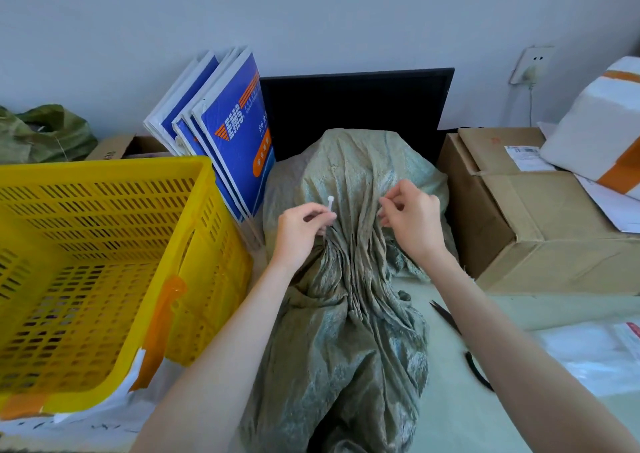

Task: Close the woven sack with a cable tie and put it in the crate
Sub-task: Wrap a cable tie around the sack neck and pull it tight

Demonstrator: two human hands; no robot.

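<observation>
A grey-green woven sack [349, 175] lies on the table in the middle, its neck bunched into pleats [346, 262] between my hands. My left hand [301, 226] pinches a white cable tie [330, 204] whose head end sticks up above my fingers; its lower part runs down behind the gathered neck. My right hand [410, 215] is on the right side of the neck with thumb and forefinger pinched together; whether they hold the tie's tail I cannot tell. The yellow slotted plastic crate [104, 245] stands to the left, with nothing visible inside.
Blue-and-white mail envelopes [228, 134] lean between crate and sack. A black monitor [356, 106] stands behind the sack. Cardboard boxes [530, 224] and a white parcel [602, 120] sit on the right. Black scissors [460, 342] lie by my right forearm. Another green sack [41, 134] is far left.
</observation>
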